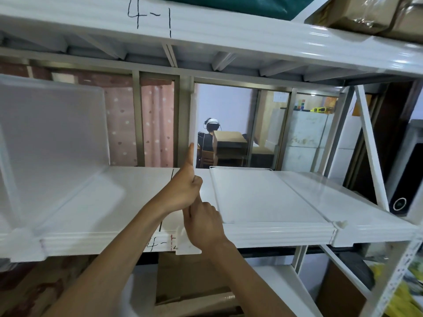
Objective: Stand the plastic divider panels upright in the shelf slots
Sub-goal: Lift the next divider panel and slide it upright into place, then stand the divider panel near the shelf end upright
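A translucent plastic divider panel [193,115] stands upright at the middle of the white shelf [274,235], seen edge-on. My left hand [183,191] is closed on its front edge with the thumb pointing up along it. Just below, my right hand [203,223] grips the same edge near the panel's white foot clip [186,247] on the shelf lip. Another divider panel [52,133] stands upright at the left. A third panel [263,195] lies flat on the shelf to the right, with a clear one [332,195] flat beside it.
The upper shelf beam [206,30], marked "4-1", runs close overhead. A slanted white brace [370,147] closes the right end. Cardboard boxes [187,277] sit below the shelf. A window behind reflects a person wearing a headset [210,136].
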